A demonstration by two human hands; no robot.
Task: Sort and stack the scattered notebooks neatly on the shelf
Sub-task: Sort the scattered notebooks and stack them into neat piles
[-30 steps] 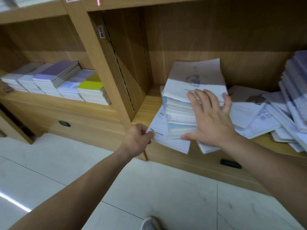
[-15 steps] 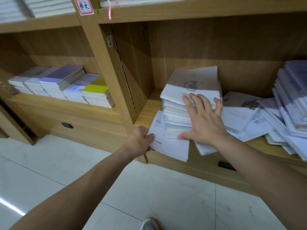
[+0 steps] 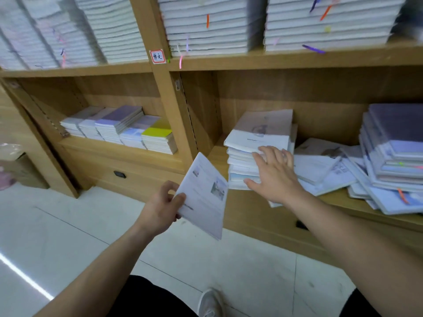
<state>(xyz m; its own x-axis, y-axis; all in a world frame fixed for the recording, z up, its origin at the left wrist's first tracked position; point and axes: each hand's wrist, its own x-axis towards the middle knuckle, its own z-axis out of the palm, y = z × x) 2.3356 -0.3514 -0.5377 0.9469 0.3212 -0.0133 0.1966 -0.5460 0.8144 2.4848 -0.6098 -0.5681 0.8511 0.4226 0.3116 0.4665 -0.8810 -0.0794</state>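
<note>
Head view: wooden shelf (image 3: 297, 59), lower right bay.
Left hand (image 3: 160, 208): pinching a thin notebook (image 3: 204, 195), held clear of the shelf.
Right hand (image 3: 274, 175): fingers flat against the notebook stack (image 3: 254, 143).
Loose notebooks (image 3: 325, 165): scattered right of the stack.

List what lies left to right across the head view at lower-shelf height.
Neat row of notebook stacks → left hand → loose notebook it holds → tall stack under the right hand → scattered notebooks → leaning pile.

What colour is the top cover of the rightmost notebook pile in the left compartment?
Yellow-green top cover, clearest in the head view.
</note>
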